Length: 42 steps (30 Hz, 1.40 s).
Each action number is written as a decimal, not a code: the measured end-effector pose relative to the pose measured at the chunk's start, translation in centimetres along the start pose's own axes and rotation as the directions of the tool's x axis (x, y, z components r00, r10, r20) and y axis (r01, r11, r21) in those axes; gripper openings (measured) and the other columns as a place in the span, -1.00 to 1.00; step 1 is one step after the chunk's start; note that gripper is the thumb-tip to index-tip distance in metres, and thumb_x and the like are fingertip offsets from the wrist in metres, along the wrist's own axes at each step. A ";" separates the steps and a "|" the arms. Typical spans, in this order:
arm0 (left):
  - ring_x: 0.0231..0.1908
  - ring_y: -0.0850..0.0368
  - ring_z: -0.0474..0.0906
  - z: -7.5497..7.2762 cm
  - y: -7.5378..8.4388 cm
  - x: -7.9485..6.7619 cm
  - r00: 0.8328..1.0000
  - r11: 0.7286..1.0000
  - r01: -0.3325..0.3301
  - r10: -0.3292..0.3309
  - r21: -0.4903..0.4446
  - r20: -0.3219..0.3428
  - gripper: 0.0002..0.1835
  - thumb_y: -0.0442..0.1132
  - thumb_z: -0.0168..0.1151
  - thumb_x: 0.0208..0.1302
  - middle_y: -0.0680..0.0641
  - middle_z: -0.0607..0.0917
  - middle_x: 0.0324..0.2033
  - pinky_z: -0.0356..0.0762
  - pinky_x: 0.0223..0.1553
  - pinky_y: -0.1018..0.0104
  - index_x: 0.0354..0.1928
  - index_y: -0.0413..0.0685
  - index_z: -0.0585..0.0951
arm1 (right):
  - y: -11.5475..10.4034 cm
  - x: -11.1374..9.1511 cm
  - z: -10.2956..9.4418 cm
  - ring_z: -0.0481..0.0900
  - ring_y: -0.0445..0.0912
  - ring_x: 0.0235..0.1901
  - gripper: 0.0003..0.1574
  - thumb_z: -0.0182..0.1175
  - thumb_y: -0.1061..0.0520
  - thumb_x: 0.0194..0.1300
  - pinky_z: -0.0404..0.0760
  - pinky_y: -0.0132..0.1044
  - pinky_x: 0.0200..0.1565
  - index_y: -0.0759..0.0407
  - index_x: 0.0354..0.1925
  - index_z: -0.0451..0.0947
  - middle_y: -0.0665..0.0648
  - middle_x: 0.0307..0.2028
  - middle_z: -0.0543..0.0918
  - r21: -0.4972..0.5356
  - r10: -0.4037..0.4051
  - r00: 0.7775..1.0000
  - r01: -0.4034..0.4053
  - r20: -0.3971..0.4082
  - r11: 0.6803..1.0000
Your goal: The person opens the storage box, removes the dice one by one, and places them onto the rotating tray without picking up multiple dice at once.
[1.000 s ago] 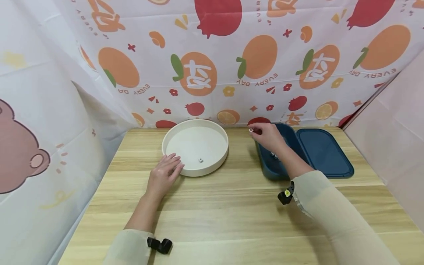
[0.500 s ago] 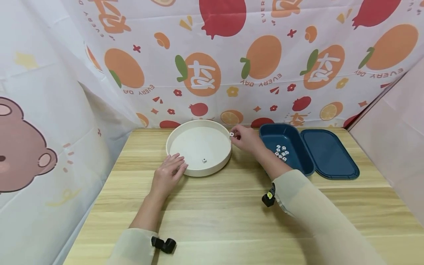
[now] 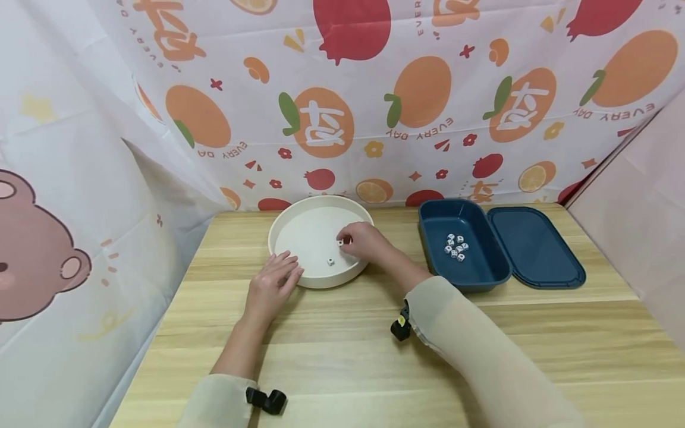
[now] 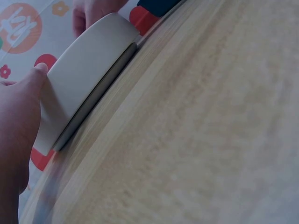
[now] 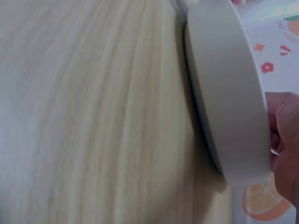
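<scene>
My right hand [image 3: 365, 242] pinches a small white die [image 3: 340, 243] between thumb and fingertips, over the inside of a round cream tray [image 3: 326, 281]. A second die [image 3: 330, 261] lies on the tray's floor, just below and left of the held one. On the tray's front left rim rests my left hand [image 3: 270, 284], its fingers loosely extended over the edge. In the left wrist view its thumb lies at the rim of the tray [image 4: 88, 74]. The tray wall [image 5: 229, 88] partly hides the right fingers and the held die in the right wrist view.
Right of the tray stands a dark blue box [image 3: 441, 217] with several dice [image 3: 454, 254] in it. Its blue lid [image 3: 537, 246] lies flat against the box's right side. A fruit-print curtain [image 3: 369, 119] hangs behind the wooden table [image 3: 342, 356].
My right hand has carried the die leftward from over the blue box, past the tray's right rim, to above the tray's inside. The left hand has stayed on the rim.
</scene>
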<state>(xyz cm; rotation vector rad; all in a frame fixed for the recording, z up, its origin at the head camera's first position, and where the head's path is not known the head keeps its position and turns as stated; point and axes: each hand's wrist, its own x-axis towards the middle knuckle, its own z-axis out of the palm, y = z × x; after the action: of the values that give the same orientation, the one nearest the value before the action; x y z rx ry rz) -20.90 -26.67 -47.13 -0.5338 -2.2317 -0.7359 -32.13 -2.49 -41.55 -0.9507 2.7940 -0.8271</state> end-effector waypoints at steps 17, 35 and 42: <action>0.04 -0.12 0.67 0.0 0.2 0.0 1.000 1.000 0.005 -0.005 0.003 0.004 -0.78 -0.32 0.44 0.11 -0.16 0.79 -0.18 0.48 0.23 -0.18 -0.21 -0.28 0.76 | -0.9 0.2 1.4 0.53 -0.14 -0.23 -0.81 0.29 0.06 0.25 0.47 -0.19 0.02 -0.08 -0.15 0.73 -0.11 -0.33 0.67 -0.193 0.199 0.973 -0.175 0.114 0.965; 0.05 -0.12 0.66 0.3 0.4 -0.2 1.000 1.000 0.016 -0.016 0.006 0.004 -0.79 -0.33 0.43 0.11 -0.16 0.79 -0.17 0.45 0.25 -0.17 -0.21 -0.29 0.75 | 0.0 -1.3 0.4 0.51 -0.13 -0.24 -0.65 0.28 0.03 0.32 0.57 -0.33 -0.13 0.07 0.05 0.66 -0.01 -0.30 0.63 -0.056 0.065 0.997 -0.063 0.035 0.996; 0.04 -0.13 0.67 0.0 0.3 -0.2 1.000 1.000 0.007 -0.007 0.010 -0.010 -0.79 -0.34 0.45 0.09 -0.17 0.78 -0.16 0.47 0.24 -0.18 -0.22 -0.28 0.76 | 1.0 -4.9 -3.1 0.54 -0.13 -0.21 -0.63 0.26 0.02 0.34 0.67 -0.32 -0.12 0.08 0.08 0.65 -0.01 -0.20 0.67 -0.019 0.019 0.994 -0.021 -0.110 1.000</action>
<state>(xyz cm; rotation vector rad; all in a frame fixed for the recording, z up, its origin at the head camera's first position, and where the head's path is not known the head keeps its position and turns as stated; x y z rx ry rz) -20.59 -26.45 -47.14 -0.5166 -2.2284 -0.7297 -29.43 2.49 -39.94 -0.9052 2.9046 -0.8756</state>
